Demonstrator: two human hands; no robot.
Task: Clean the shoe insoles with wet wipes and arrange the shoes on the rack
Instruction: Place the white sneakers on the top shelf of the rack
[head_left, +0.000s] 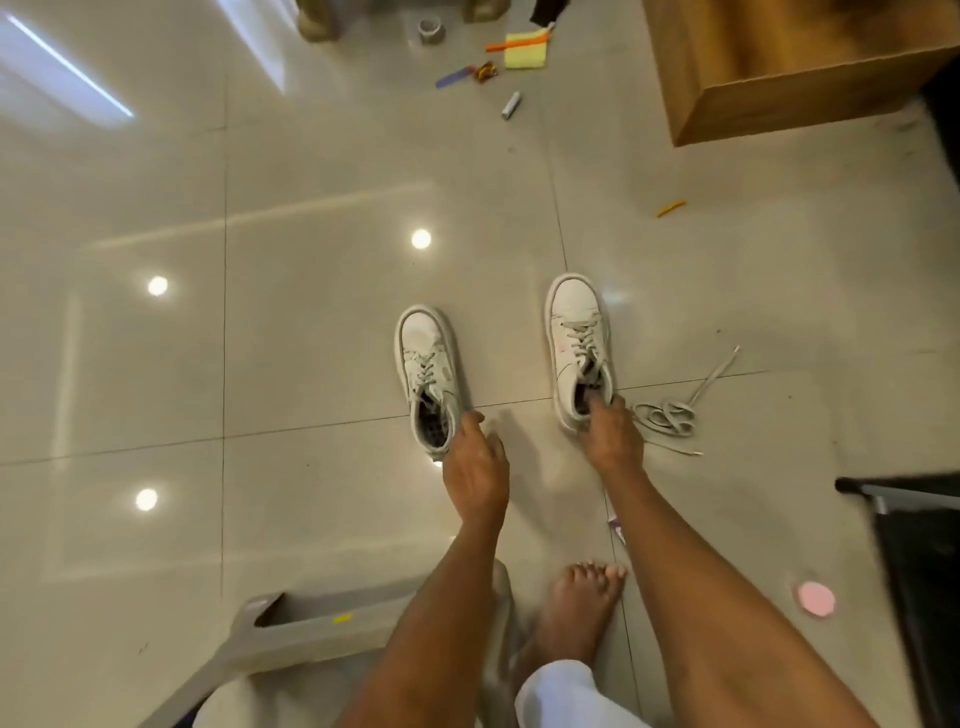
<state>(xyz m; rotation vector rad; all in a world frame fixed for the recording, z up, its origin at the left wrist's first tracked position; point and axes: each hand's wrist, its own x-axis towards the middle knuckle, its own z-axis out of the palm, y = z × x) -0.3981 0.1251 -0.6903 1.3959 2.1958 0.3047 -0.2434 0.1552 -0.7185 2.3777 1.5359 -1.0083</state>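
Two white lace-up sneakers stand toes away from me on the glossy tiled floor. The left shoe (426, 364) shows a dark patterned insole in its opening. My left hand (475, 462) is at its heel, thumb touching the collar and fingers spread apart. The right shoe (576, 343) stands a little farther off. My right hand (613, 434) has its fingers tucked into that shoe's opening and grips the heel collar. No wet wipes are in sight.
A loose grey shoelace (670, 415) lies right of the right shoe. A wooden cabinet (779, 88) is at top right, a black frame (909, 519) at the right edge, a grey stool (311, 623) by my bare foot (582, 597). Small litter (524, 52) lies far ahead.
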